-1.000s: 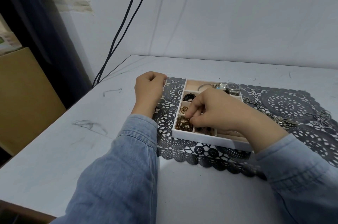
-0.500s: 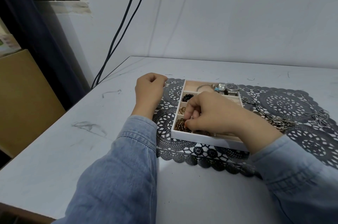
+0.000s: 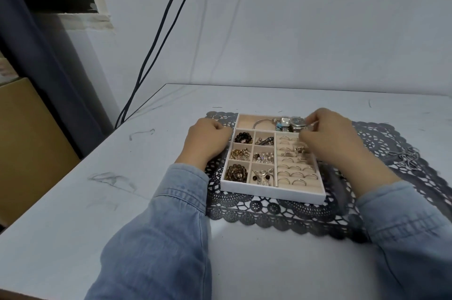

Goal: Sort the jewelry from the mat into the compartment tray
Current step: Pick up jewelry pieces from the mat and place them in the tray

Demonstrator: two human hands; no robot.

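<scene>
R hand (image 3: 327, 135) pinched thin silver piece (image 3: 313, 125) by watch (image 3: 297, 121), mid-frame; L hand (image 3: 206, 140) clenched, empty, beside compartment tray (image 3: 271, 192). We advised slow, snag-free seating.

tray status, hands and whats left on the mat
Left hand curled, empty, at left wall of tray. Right hand pinches thin silver piece by the watch. Silver chains on mat, right side. Nothing blocking.

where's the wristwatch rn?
Head view: the wristwatch lies in the long far compartment of the tray, at its right end, right of the silver bangle and just left of the right hand.
</scene>
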